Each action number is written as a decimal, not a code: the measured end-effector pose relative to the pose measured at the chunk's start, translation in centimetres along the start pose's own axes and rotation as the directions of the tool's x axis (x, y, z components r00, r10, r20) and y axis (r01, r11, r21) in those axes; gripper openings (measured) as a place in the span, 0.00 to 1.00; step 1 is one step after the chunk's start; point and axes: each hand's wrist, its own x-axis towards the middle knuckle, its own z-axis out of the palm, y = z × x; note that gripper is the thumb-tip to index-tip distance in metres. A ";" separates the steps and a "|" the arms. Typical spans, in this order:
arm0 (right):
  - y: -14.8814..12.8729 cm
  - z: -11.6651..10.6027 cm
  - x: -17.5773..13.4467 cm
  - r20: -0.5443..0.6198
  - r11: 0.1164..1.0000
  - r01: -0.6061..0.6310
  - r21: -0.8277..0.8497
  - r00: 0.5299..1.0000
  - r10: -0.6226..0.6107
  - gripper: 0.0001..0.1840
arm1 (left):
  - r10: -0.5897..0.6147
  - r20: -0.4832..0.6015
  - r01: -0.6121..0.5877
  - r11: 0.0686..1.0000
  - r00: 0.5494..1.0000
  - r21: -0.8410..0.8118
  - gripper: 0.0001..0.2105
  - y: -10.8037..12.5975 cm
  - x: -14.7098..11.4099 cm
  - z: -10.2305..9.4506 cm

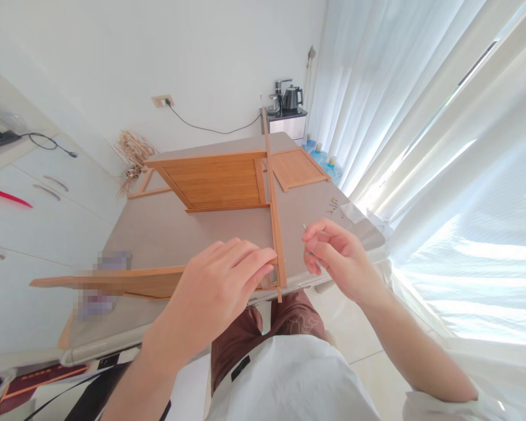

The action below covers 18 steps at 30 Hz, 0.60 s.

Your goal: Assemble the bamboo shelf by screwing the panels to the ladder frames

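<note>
Two wooden panels stand on edge on the table, a back panel (219,182) and a front panel (153,283). Both meet a long wooden rail (275,225) at their right ends. My left hand (221,286) is closed over the front panel's top edge, close to that rail; the palm side is hidden. To the right of the rail, my right hand (333,251) pinches a small pin-like piece (304,226) between thumb and fingers, apart from the wood. Its exact kind is too small to tell. Several small loose screws (333,204) lie on the table beyond this hand.
A flat wooden panel (300,168) lies at the table's (228,234) back right, and a wooden frame (146,188) at the back left. Clear plastic (353,213) lies near the right edge. Beyond stand a kettle (293,97) and dried stalks (131,152). White curtains (377,88) hang on the right.
</note>
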 end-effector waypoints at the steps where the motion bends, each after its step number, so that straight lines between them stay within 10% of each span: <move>1: 0.0 0.0 -0.1 0.018 0.999 0.019 -0.027 1.000 -0.019 0.02 | 0.000 0.002 0.000 1.000 1.000 -0.002 0.06 0.0 -0.1 0.0; 18: 0.2 -1.7 -0.1 0.007 0.979 0.063 -0.195 0.998 -0.063 0.11 | -0.016 -0.059 0.019 0.999 0.998 0.041 0.03 0.4 0.3 0.3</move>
